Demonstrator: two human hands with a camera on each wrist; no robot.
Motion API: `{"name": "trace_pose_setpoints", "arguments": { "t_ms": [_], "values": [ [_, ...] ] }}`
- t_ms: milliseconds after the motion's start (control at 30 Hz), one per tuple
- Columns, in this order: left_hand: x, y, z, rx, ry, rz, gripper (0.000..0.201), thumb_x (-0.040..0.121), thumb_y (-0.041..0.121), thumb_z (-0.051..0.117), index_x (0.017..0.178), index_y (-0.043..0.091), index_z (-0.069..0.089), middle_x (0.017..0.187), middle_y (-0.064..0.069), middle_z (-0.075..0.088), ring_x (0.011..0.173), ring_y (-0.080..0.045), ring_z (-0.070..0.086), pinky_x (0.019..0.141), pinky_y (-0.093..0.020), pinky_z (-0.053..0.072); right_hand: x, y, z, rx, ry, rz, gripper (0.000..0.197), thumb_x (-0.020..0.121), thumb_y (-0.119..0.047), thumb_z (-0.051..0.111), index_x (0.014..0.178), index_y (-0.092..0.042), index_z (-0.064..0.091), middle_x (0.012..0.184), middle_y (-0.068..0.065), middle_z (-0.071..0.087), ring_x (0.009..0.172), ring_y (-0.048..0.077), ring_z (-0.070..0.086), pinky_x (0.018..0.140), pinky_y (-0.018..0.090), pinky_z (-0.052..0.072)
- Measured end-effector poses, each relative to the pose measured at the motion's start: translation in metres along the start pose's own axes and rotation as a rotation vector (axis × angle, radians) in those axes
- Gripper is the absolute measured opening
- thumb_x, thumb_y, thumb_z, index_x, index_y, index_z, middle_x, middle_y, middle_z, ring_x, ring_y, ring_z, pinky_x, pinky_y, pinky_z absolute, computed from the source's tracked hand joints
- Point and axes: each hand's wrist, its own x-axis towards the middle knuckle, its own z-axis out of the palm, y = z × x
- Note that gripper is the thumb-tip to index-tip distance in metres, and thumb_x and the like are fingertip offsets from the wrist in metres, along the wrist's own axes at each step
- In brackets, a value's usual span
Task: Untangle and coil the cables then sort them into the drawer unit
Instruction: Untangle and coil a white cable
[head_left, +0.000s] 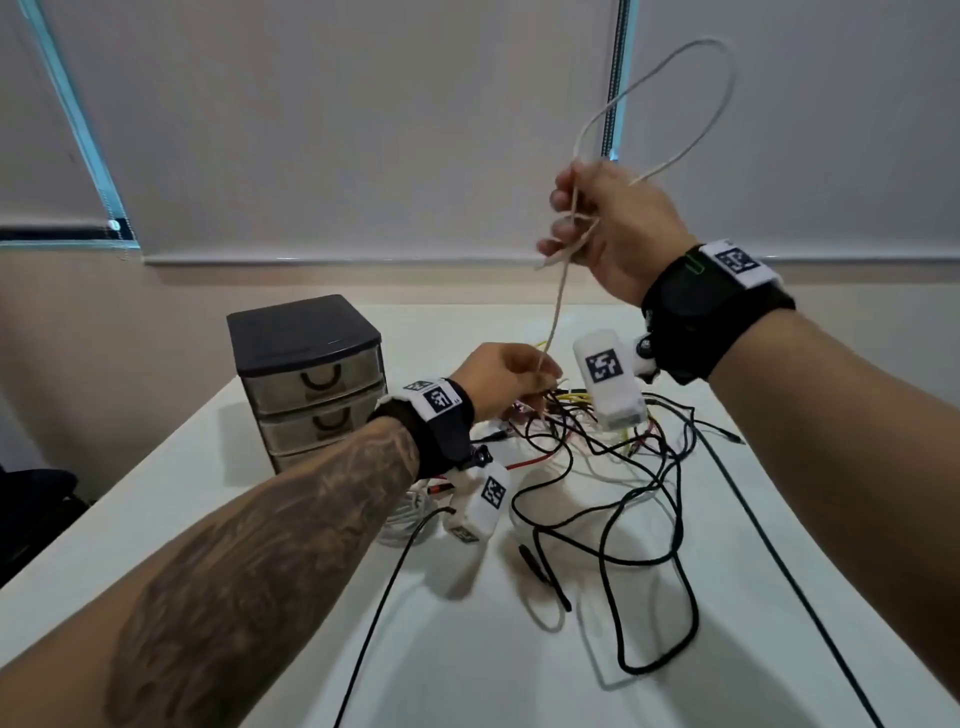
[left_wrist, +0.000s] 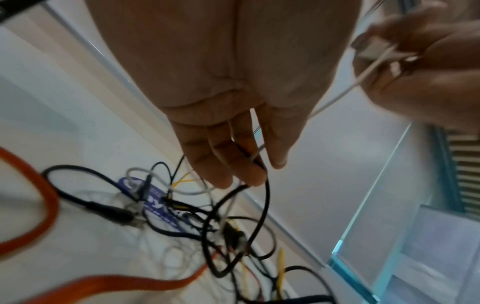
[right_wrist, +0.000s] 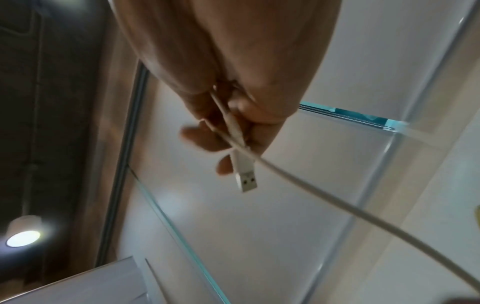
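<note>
My right hand (head_left: 587, 228) is raised above the table and grips a white USB cable (head_left: 691, 135) that loops up over it. The cable's USB plug (right_wrist: 245, 174) sticks out below the fingers (right_wrist: 197, 135). One strand of the cable (head_left: 553, 322) drops down to my left hand (head_left: 511, 379), which pinches it (left_wrist: 255, 153) just above the tangle of black, yellow and red cables (head_left: 597, 436). A small drawer unit (head_left: 309, 374) with a black top and clear drawers stands at the back left of the white table (head_left: 467, 649), all drawers closed.
Black cables (head_left: 644, 545) sprawl across the table's middle and right. An orange cable (left_wrist: 44, 197) and a coiled white cable (head_left: 410, 514) lie under my left wrist. A dark chair (head_left: 31, 499) stands left of the table. The wall with blinds is close behind.
</note>
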Motion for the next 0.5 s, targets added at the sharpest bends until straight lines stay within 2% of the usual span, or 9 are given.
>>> {"name": "trace_pose_setpoints", "arguments": {
  "t_ms": [67,100,167,233,267,333,400,433,500],
  "values": [
    [0.002,-0.009,-0.002,0.04,0.02,-0.002,0.01,0.095,0.014,0.063,0.089,0.014,0.071,0.079,-0.001,0.07,0.066,-0.013,0.064,0.062,-0.036,0.057,0.0,-0.012,-0.003,-0.077,0.037,-0.07,0.022,0.105,-0.025,0.047,0.085,-0.017,0.048,0.062,-0.003,0.044,0.042,0.01,0.032,0.05,0.027,0.04],
    [0.003,-0.01,-0.003,0.031,0.045,0.009,0.011,0.095,0.016,0.063,0.091,0.011,0.072,0.079,-0.001,0.071,0.066,-0.014,0.063,0.061,-0.036,0.056,-0.002,-0.014,-0.006,-0.242,0.033,-0.125,0.023,0.102,-0.028,0.055,0.083,-0.018,0.047,0.061,-0.004,0.041,0.043,0.01,0.03,0.048,0.026,0.035],
    [0.005,-0.005,-0.007,0.027,0.118,0.044,0.016,0.094,0.02,0.065,0.093,0.006,0.074,0.075,0.0,0.072,0.06,-0.014,0.059,0.054,-0.03,0.051,-0.005,-0.01,-0.013,-0.81,-0.056,-0.227,0.027,0.092,-0.036,0.071,0.081,-0.018,0.055,0.062,-0.006,0.047,0.049,0.009,0.04,0.052,0.025,0.036],
    [0.007,0.005,-0.012,0.072,0.171,0.099,0.017,0.093,0.022,0.066,0.091,0.007,0.075,0.071,0.003,0.071,0.056,-0.013,0.055,0.05,-0.027,0.046,-0.01,0.007,-0.021,-1.353,-0.217,-0.168,0.03,0.085,-0.045,0.076,0.086,-0.017,0.065,0.075,-0.007,0.06,0.069,0.011,0.057,0.066,0.026,0.042],
    [0.007,0.01,-0.013,0.103,0.188,0.135,0.018,0.092,0.023,0.066,0.088,0.009,0.076,0.067,0.005,0.07,0.055,-0.014,0.053,0.05,-0.028,0.047,-0.013,0.017,-0.025,-1.524,-0.285,-0.097,0.032,0.083,-0.049,0.076,0.089,-0.019,0.067,0.082,-0.007,0.065,0.079,0.014,0.06,0.07,0.028,0.044],
    [0.008,0.016,-0.016,0.111,0.21,0.2,0.018,0.092,0.022,0.067,0.084,0.01,0.076,0.06,0.006,0.065,0.052,-0.015,0.05,0.051,-0.03,0.05,-0.017,0.032,-0.033,-1.607,-0.377,0.044,0.024,0.085,-0.046,0.074,0.088,-0.023,0.068,0.083,-0.01,0.069,0.082,0.014,0.062,0.071,0.028,0.044],
    [0.01,0.018,-0.017,0.057,0.223,0.201,0.015,0.091,0.021,0.067,0.084,0.01,0.074,0.06,0.003,0.062,0.049,-0.013,0.048,0.051,-0.03,0.05,-0.02,0.036,-0.038,-1.525,-0.384,0.113,0.02,0.092,-0.036,0.068,0.076,-0.026,0.064,0.071,-0.01,0.068,0.069,0.013,0.06,0.063,0.026,0.042],
    [0.01,0.018,-0.018,0.026,0.216,0.191,0.012,0.092,0.02,0.067,0.086,0.011,0.073,0.061,0.002,0.061,0.048,-0.01,0.048,0.05,-0.027,0.049,-0.019,0.034,-0.041,-1.463,-0.339,0.095,0.024,0.095,-0.034,0.066,0.073,-0.025,0.062,0.067,-0.009,0.065,0.062,0.013,0.057,0.06,0.026,0.043],
    [0.01,0.015,-0.018,-0.009,0.168,0.163,0.008,0.093,0.016,0.066,0.09,0.009,0.07,0.063,-0.001,0.061,0.046,-0.008,0.048,0.047,-0.023,0.047,-0.014,0.026,-0.044,-1.27,-0.186,0.021,0.024,0.096,-0.034,0.064,0.077,-0.019,0.064,0.068,-0.004,0.061,0.056,0.012,0.053,0.056,0.027,0.044]
  ]
}}
